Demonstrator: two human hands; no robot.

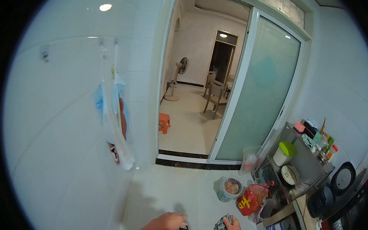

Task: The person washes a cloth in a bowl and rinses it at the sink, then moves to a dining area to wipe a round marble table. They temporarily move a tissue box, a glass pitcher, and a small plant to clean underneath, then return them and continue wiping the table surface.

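A crumpled, patterned dark green and white cloth (pixel 222 225) is gripped in my right hand (pixel 235 228), low in the view above the tiled floor. My left hand (pixel 171 221) hangs to its left, back up and fingers loosely extended, with nothing seen in it. Below the left hand, part of a foot in a shoe (pixel 183 228) shows. Ahead of the right hand stands a clear-lined waste bin (pixel 226 196) with rubbish inside. Beside the bin sits a red plastic bag (pixel 251 200) with yellow print.
A sliding glass door (pixel 261 87) is half open, over a dark threshold (pixel 197 164). A metal shelf rack (pixel 310 156) and a rice cooker (pixel 320 200) with raised lid line the right. Bags (pixel 118 121) hang on the left wall. Beyond are an orange stool (pixel 164 122), a fan (pixel 176 75) and chairs (pixel 215 93).
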